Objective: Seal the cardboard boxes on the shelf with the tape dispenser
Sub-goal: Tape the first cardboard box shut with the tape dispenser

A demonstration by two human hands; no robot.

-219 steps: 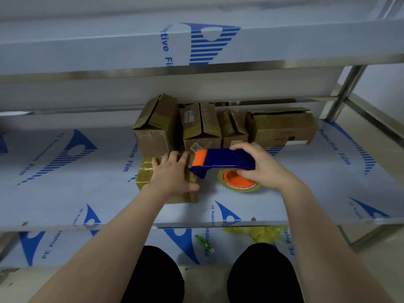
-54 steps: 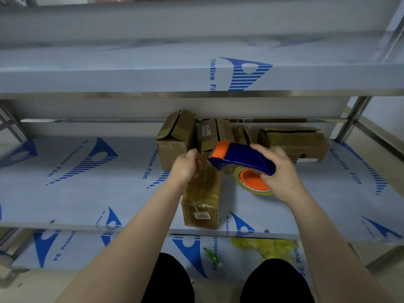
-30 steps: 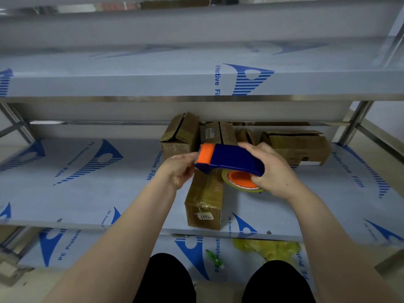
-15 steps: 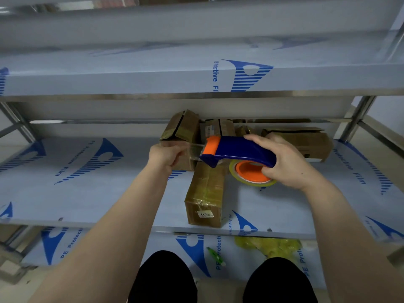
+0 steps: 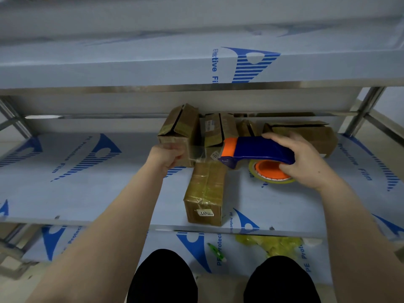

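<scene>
My right hand (image 5: 306, 162) grips a blue and orange tape dispenser (image 5: 255, 150) with an orange-cored roll of clear tape (image 5: 270, 172), held above the middle shelf (image 5: 109, 193). My left hand (image 5: 166, 155) pinches the free end of the clear tape strip (image 5: 197, 153), stretched out to the left of the dispenser's mouth. Below the strip a long, tape-wrapped cardboard box (image 5: 206, 191) lies with one end at the shelf's front edge. Several more cardboard boxes (image 5: 181, 132) stand in a row behind, at the back of the shelf.
An upper shelf (image 5: 153, 68) covered in blue protective film overhangs close above the boxes. On the lower shelf lie a green pen-like object (image 5: 215, 252) and crumpled yellow plastic (image 5: 271, 244). Metal uprights (image 5: 360, 112) frame the right side. My knees show at the bottom.
My left hand has pulled the tape end farther left, away from the dispenser, so a longer strip is stretched out. The dispenser stays above the long box.
</scene>
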